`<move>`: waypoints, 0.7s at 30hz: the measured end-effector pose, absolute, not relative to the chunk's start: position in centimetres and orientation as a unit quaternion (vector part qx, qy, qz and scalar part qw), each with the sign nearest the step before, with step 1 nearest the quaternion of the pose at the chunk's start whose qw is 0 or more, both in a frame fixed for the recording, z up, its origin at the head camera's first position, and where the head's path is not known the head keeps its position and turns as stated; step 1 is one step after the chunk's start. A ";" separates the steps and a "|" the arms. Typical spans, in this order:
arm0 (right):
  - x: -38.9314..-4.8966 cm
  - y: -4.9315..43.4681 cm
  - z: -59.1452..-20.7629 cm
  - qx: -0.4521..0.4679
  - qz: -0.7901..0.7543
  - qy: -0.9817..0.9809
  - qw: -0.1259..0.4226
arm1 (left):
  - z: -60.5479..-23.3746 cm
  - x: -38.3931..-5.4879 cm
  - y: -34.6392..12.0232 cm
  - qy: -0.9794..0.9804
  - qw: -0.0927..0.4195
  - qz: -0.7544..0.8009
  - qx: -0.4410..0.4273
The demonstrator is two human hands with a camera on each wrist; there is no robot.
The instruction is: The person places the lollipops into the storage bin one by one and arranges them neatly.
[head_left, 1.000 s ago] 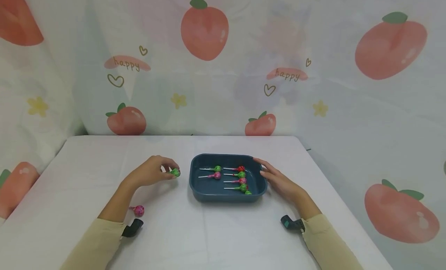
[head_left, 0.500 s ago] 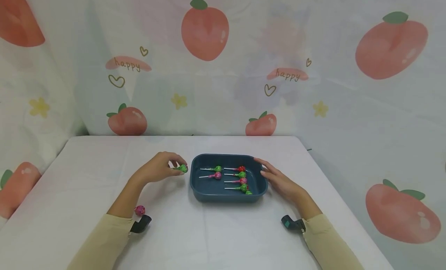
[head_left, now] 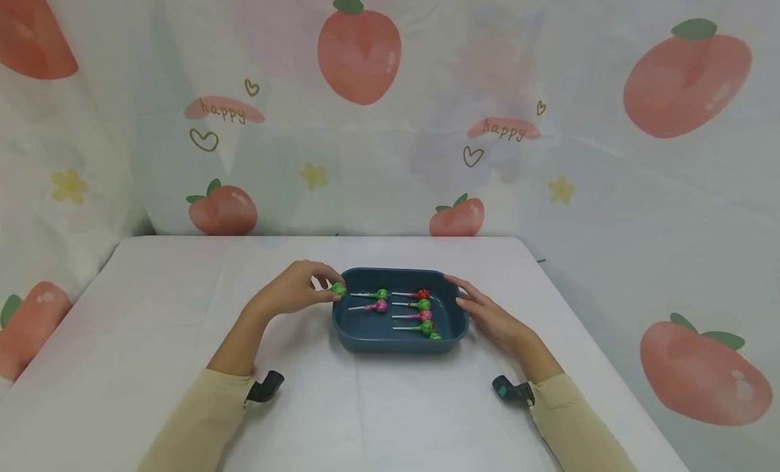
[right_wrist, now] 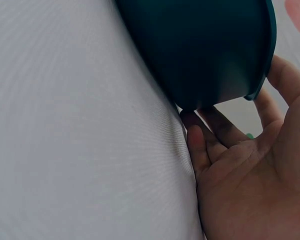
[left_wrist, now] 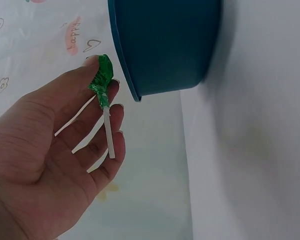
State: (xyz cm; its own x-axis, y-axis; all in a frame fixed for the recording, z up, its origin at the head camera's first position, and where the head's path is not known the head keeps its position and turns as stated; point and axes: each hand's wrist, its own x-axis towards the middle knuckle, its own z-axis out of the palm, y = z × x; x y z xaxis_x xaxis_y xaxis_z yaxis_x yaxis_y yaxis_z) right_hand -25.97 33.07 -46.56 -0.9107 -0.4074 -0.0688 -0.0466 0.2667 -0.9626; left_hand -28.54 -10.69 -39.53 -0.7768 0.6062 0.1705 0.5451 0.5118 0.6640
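My left hand (head_left: 298, 287) pinches a green-wrapped lollipop (left_wrist: 104, 75) by its candy end between thumb and index finger. Its white stick points down past the other fingers in the left wrist view. That lollipop is at the left rim of a dark blue tray (head_left: 399, 346). Inside the tray, a green lollipop (head_left: 381, 294) and a pink lollipop (head_left: 380, 306) lie on the left, with several more on the right, including a red lollipop (head_left: 422, 294). My right hand (head_left: 496, 321) rests with extended fingers against the tray's right end, thumb and index finger at the rim.
A white cloth covers the table (head_left: 378, 418). Behind it hangs a backdrop (head_left: 390, 160) printed with peaches. Black wrist cameras are worn on both forearms, the left camera (head_left: 266, 387) and the right camera (head_left: 512, 390).
My left hand has carried the green lollipop rightward from over the table to the tray's left rim. The pink lollipop on the table is now hidden by my left forearm. My right hand stays put.
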 end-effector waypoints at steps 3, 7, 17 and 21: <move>-26.0 33.0 -46.6 -0.143 -0.586 0.783 0.152 | -39.3 -28.5 -10.1 0.871 0.045 0.363 0.329; -25.9 33.0 -46.5 -0.137 -0.584 0.786 0.151 | -39.4 -28.6 -9.4 0.869 0.050 0.363 0.332; -25.8 32.9 -46.4 -0.139 -0.583 0.786 0.151 | -39.5 -28.5 -7.8 0.863 0.054 0.363 0.347; -25.8 32.9 -46.5 -0.140 -0.582 0.787 0.149 | -39.6 -28.6 -6.9 0.856 0.062 0.370 0.356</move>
